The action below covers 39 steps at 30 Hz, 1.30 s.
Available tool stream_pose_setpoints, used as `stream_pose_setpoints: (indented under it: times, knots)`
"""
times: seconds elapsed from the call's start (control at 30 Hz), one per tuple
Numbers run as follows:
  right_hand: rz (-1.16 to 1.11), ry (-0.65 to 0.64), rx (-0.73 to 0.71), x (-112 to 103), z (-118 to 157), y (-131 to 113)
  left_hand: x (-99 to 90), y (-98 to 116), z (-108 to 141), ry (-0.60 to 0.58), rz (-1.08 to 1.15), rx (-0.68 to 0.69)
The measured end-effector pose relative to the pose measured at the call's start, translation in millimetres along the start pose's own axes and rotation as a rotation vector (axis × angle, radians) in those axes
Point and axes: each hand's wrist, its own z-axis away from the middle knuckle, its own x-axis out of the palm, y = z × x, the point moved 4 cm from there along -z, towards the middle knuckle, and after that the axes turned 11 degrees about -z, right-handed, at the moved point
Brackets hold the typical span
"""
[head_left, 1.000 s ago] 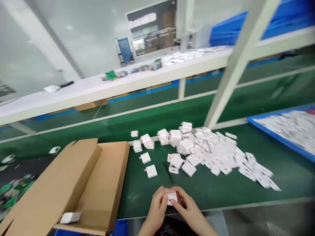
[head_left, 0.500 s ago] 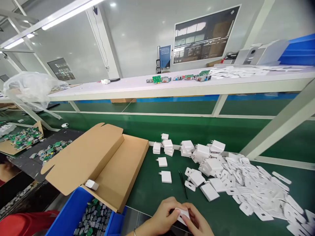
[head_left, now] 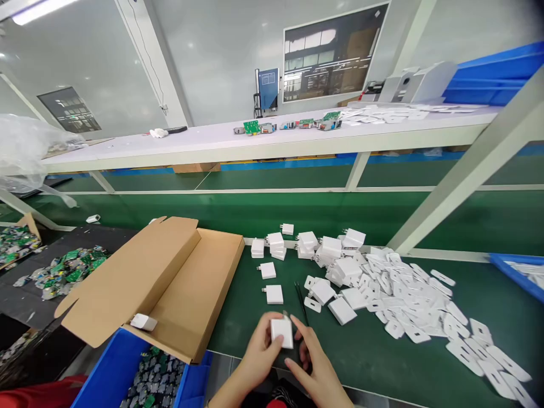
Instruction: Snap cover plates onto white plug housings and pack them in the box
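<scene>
My left hand (head_left: pixel 260 347) grips a white charger (head_left: pixel 282 332) between thumb and fingers, over the front edge of the green bench, its metal prongs pointing up. Beside it on the right is my right hand (head_left: pixel 312 360), with thumb and index finger spread apart; the index fingertip is close to the charger's upper corner, and I cannot tell if it touches. Just beyond the hands lie black tweezers (head_left: pixel 300 301). Two single white chargers, a nearer one (head_left: pixel 273 294) and a farther one (head_left: pixel 267 270), lie flat left of the tweezers.
Stacked white chargers (head_left: pixel 330 249) stand at the back, beside a heap of flat white plates (head_left: pixel 408 294). To the left are an open cardboard box (head_left: pixel 198 289), a blue bin (head_left: pixel 100 371) of dark parts and piled circuit boards (head_left: pixel 70 269). A shelf (head_left: pixel 212 148) spans the back.
Both hands were close together on a white piece low at the bench edge. Now the left hand holds the charger up and the right hand's fingers have spread. The view has shifted right.
</scene>
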Motion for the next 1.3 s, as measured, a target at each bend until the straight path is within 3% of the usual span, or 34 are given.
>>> stream_pose_setpoints:
  times: [0.1, 0.17, 0.3, 0.37, 0.47, 0.57, 0.63, 0.77, 0.9, 1.17, 1.3]
  knots:
    - [-0.018, 0.122, -0.042, -7, -4, -3, -28.9, 0, -14, 0.305, -0.106, 0.007]
    - [0.008, 0.223, -0.086, -21, -7, -3, -50.8, 3, -20, 0.439, -0.152, -0.008]
    - [0.122, 0.455, -0.122, -69, -4, 5, -111.2, 31, -17, 0.673, -0.267, 0.002]
    - [0.201, 0.561, -0.101, -97, 2, 13, -149.4, 53, -12, 0.748, -0.442, -0.012]
    - [0.304, 0.688, -0.02, -134, 10, 29, -206.7, 76, -9, 0.654, -1.314, -0.282]
    - [0.332, 0.75, 0.062, -153, 12, 42, -259.4, 73, -6, 0.591, -1.499, -0.459]
    - [0.361, 0.752, 0.071, -155, 10, 44, -280.8, 61, -6, 0.482, -1.541, -0.5]
    - [0.431, 0.72, 0.077, -149, 7, 41, -298.3, 32, -6, 0.259, -1.615, -0.566]
    - [0.427, 0.721, 0.081, -149, 10, 37, -307.5, 21, -4, 0.138, -1.67, -0.601]
    - [0.573, 0.737, 0.187, -135, 6, 22, -335.7, 24, 6, 0.135, -1.8, -0.67]
    - [0.716, 0.674, 0.137, -126, 1, 14, -350.7, 18, 10, 0.11, -1.826, -0.64]
